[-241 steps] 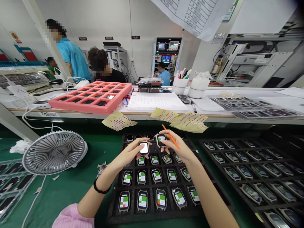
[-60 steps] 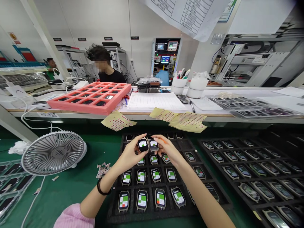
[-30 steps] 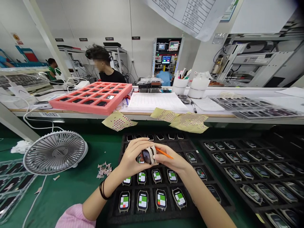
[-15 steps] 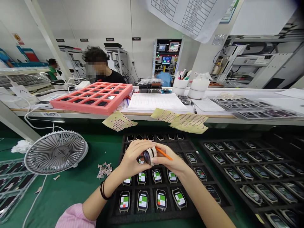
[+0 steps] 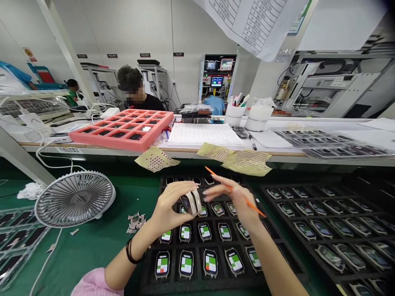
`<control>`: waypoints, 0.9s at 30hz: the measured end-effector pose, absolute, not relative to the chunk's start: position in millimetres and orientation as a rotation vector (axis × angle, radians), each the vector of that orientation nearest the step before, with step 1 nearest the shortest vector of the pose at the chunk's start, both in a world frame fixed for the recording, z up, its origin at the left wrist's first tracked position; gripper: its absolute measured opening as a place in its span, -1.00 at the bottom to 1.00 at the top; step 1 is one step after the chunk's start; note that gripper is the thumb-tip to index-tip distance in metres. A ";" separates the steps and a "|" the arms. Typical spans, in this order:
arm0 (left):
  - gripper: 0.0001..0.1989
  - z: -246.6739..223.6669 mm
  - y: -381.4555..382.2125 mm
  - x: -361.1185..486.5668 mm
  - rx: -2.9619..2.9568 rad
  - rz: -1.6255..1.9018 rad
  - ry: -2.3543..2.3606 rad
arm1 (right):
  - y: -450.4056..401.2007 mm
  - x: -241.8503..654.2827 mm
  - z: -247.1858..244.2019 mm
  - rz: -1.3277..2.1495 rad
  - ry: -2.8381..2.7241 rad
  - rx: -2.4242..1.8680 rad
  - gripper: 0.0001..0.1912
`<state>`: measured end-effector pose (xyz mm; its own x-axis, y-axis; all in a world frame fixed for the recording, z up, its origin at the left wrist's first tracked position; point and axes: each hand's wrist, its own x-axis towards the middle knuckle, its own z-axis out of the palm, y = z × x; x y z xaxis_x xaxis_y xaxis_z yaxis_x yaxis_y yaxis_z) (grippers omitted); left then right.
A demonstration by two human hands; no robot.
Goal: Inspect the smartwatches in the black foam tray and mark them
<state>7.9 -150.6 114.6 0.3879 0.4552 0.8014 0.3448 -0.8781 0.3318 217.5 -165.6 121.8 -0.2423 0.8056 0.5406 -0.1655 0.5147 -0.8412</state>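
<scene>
Above a black foam tray (image 5: pixel 197 242) of watches with lit green-and-white screens, my left hand (image 5: pixel 173 205) grips two watch bodies (image 5: pixel 194 202) side by side, their edges turned toward the right. My right hand (image 5: pixel 236 197) is just to the right, apart from the watches, fingers stretched and slightly blurred. An orange stick (image 5: pixel 256 209) lies across it, held between its fingers, with the pointed tip up to the left.
A second black tray (image 5: pixel 311 246) of watches stands at the right. A grey fan (image 5: pixel 75 197) and small paper scraps (image 5: pixel 136 223) are at the left. On the shelf ahead sit a pink foam tray (image 5: pixel 143 142), papers (image 5: pixel 205 135) and white pots (image 5: pixel 234 114).
My right hand has let go of the watches and moved right, its fingers opening out and the orange stick shifting with it. My left hand still holds the watches.
</scene>
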 end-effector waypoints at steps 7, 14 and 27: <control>-0.53 121.3 -160.0 11.8 2.534 1.541 0.699 | -188.1 226.3 123.8 0.719 -1.659 -0.381 -0.50; -0.48 117.5 -160.0 12.5 2.547 1.550 0.696 | -189.8 219.5 125.2 0.611 -1.528 -0.412 -0.51; -0.47 116.7 -161.9 12.6 2.546 1.546 0.697 | -191.4 219.2 120.2 0.587 -1.500 -0.367 -0.48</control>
